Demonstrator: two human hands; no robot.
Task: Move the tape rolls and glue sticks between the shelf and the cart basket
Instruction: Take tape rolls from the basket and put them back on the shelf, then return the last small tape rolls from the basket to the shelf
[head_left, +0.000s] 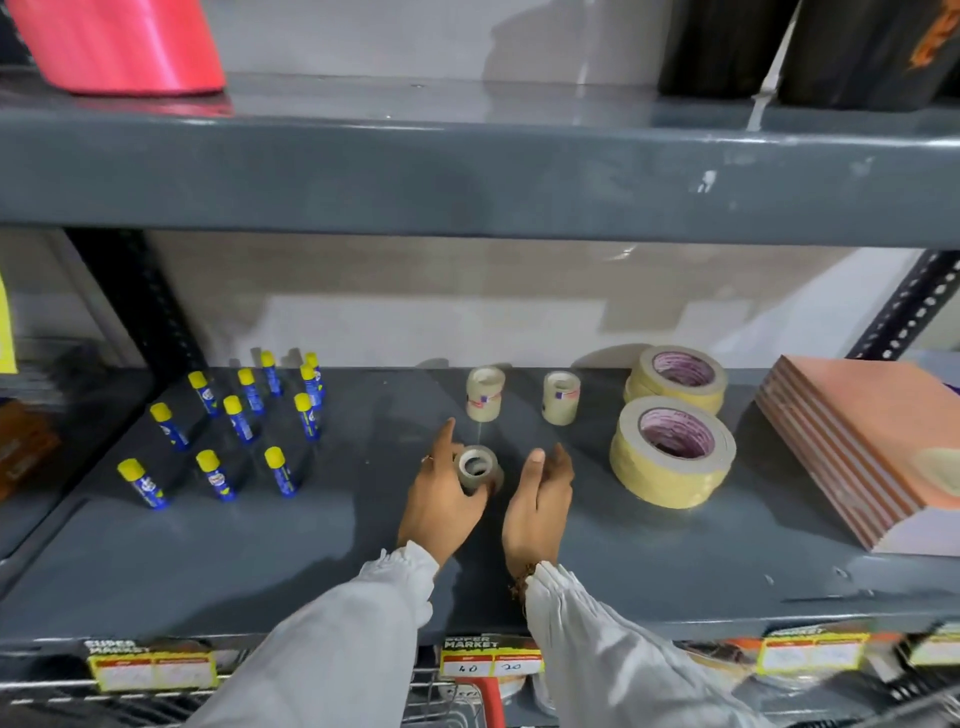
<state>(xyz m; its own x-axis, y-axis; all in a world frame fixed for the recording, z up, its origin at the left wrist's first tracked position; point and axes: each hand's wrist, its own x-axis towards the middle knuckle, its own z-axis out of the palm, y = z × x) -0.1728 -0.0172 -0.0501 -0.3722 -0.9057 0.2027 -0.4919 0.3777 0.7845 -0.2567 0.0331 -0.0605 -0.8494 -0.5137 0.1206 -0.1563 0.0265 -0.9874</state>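
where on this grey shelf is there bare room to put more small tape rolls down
The front strip of the grey metal shelf is bare, as is the gap between the blue glue sticks with yellow caps and the small clear tape rolls. It is crowded right, around the wide cream tape stacks.

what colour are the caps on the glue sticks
Yellow caps on blue bodies, seen on the glue sticks in the head view.

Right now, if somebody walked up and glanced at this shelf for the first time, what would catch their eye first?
Probably the two hands at the middle of the shelf: the left hand grips a small clear tape roll, with the right hand open beside it. Next, the upright blue glue sticks with yellow caps clustered on the left, and two big cream tape rolls on the right.
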